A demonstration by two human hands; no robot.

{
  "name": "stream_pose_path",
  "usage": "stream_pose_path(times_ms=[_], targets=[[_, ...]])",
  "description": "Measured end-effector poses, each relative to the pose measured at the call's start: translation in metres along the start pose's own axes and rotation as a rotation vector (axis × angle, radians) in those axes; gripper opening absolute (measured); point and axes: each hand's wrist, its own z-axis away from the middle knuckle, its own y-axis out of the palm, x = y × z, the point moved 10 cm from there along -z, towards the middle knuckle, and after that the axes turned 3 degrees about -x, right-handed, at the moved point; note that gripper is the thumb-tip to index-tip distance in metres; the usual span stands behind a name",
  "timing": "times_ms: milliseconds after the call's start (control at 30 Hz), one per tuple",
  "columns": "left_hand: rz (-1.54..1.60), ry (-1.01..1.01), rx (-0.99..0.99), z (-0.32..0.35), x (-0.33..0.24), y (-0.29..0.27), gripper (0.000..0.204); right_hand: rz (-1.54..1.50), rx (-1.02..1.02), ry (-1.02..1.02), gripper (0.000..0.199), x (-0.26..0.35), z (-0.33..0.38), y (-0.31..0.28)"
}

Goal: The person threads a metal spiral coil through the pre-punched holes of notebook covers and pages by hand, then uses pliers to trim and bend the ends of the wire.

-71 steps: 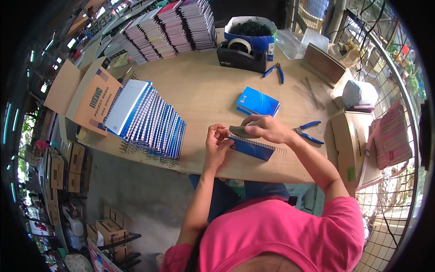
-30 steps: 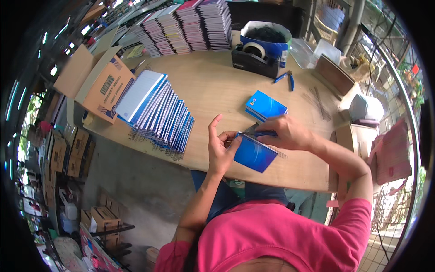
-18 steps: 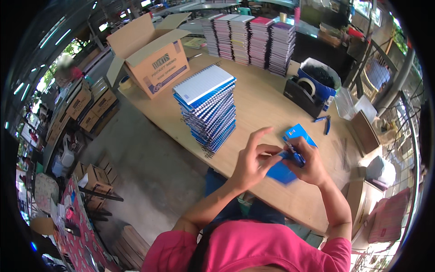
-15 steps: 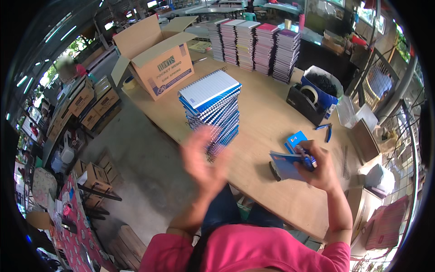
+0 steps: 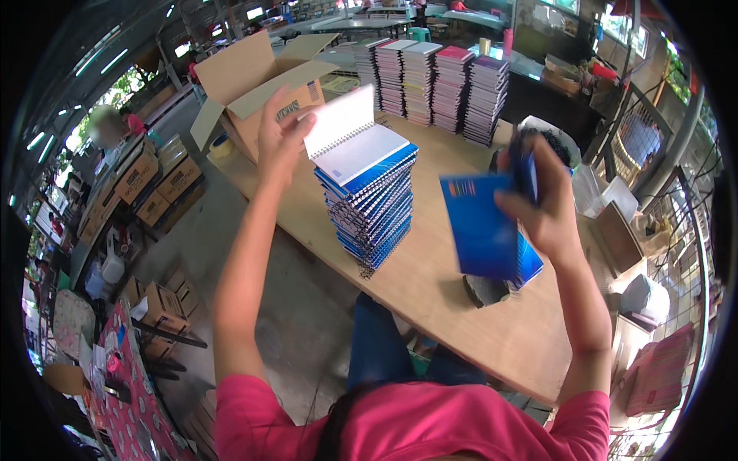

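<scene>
Above the notebook stack [image 5: 373,196], left fingers [image 5: 286,127] lift a page [image 5: 338,119]; right fingers [image 5: 511,201] grip a blue cover [image 5: 478,227].

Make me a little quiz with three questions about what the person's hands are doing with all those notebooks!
1. True or false: the right hand holds a blue notebook up in the air.
2. What does the left hand lift? A) a box flap B) the top notebook of the blue stack C) scissors
3. Fill in: behind that stack stands an open cardboard ____.

Key: 1 true; 2 B; 3 box.
</scene>
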Motion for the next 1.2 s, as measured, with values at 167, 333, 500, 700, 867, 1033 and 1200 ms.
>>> stream_pose_path(times_ms=[167, 333, 500, 700, 867, 1033, 1200], targets=[[-0.833, 0.615, 0.32, 0.093, -0.056, 0.061, 0.066, -0.895, -0.404, 0.353, 0.027, -0.045, -0.054, 0.035], [-0.044, 0.04, 0.072, 0.054, -0.004, 0.016, 0.089, -0.862, -0.591, 0.651, 0.029, -0.114, -0.06, 0.123], [-0.333, -0.046, 0.063, 0.044, 0.017, 0.012, 0.064, -0.184, -0.189, 0.51, 0.044, -0.116, -0.078, 0.134], [-0.382, -0.009, 0.08, 0.043, 0.01, 0.017, 0.043, 0.29, 0.052, 0.276, 0.059, -0.116, -0.077, 0.128], [-0.496, 0.523, -0.238, 0.093, -0.076, 0.014, 0.039, 0.245, -0.222, 0.139, 0.055, -0.075, -0.033, 0.045], [-0.15, 0.453, 0.401, 0.195, -0.064, 0.159, 0.044, 0.673, -0.252, 0.412, 0.045, -0.12, 0.121, -0.093], [-0.357, -0.045, 0.448, 0.137, 0.183, 0.297, 0.051, 1.203, -0.027, 0.706, 0.046, -0.196, 0.293, -0.14]])
